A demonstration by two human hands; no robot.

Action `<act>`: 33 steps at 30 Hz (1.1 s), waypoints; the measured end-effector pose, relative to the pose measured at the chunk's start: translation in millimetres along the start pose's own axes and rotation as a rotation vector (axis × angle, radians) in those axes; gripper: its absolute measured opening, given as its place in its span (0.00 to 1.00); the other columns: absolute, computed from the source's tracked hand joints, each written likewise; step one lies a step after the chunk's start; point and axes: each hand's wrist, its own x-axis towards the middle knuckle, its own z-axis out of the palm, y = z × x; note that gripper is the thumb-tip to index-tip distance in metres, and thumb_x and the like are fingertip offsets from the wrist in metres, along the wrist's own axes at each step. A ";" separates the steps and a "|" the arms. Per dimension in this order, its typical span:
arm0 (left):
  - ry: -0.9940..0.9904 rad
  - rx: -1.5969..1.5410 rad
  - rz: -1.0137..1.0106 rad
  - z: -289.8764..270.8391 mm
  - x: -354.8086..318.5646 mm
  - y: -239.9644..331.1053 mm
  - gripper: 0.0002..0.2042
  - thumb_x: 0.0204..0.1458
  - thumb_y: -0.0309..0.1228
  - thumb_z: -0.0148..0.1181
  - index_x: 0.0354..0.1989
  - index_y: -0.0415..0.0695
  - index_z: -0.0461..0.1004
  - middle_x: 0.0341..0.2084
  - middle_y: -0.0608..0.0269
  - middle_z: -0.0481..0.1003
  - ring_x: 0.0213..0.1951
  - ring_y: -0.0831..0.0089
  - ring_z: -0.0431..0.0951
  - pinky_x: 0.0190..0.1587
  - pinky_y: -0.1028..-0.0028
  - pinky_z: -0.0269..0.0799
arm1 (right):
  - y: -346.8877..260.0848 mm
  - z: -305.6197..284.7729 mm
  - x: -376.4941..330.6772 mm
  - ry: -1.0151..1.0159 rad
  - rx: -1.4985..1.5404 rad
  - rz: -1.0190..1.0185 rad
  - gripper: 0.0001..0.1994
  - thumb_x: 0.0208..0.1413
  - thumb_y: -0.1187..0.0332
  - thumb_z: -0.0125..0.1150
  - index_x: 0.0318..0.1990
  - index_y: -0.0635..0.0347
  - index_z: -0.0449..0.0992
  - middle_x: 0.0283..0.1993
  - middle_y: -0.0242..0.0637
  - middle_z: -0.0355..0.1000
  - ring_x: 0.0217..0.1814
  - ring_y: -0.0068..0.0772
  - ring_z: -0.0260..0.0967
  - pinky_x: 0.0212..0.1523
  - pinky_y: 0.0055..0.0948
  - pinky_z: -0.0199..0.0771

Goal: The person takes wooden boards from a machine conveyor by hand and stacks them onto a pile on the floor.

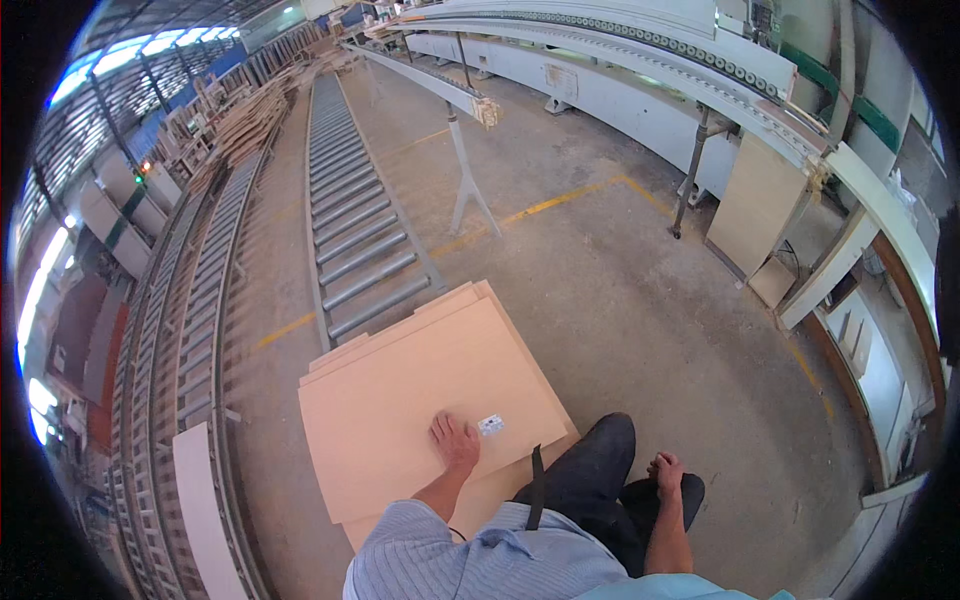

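Observation:
A stack of pale tan boards [400, 400] lies low on the concrete floor in front of me. My left hand [455, 441] rests flat on the top board near its front edge, fingers spread. A small white label [490, 424] sits on the board just right of that hand. My right hand [667, 471] rests on my dark-trousered knee [640, 495], fingers curled, holding nothing. My blue striped shirt fills the lower edge.
A long roller conveyor [350, 200] runs away from the stack's far end. More roller tracks [170, 330] lie at the left beside a white panel [205, 500]. A metal stand [470, 185], a leaning tan board [755, 205] and a long machine line [640, 55] stand at the right.

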 end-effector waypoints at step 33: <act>-0.049 -0.006 -0.054 2.1 -0.9 -1.7 0.26 0.49 0.40 0.51 0.52 0.34 0.60 0.55 0.47 0.59 0.59 0.52 0.55 0.61 0.53 0.46 | -2.2 4.1 -2.6 0.028 0.023 -0.007 0.10 0.54 0.68 0.53 0.42 0.62 0.70 0.27 0.37 0.70 0.22 0.29 0.69 0.21 0.25 0.69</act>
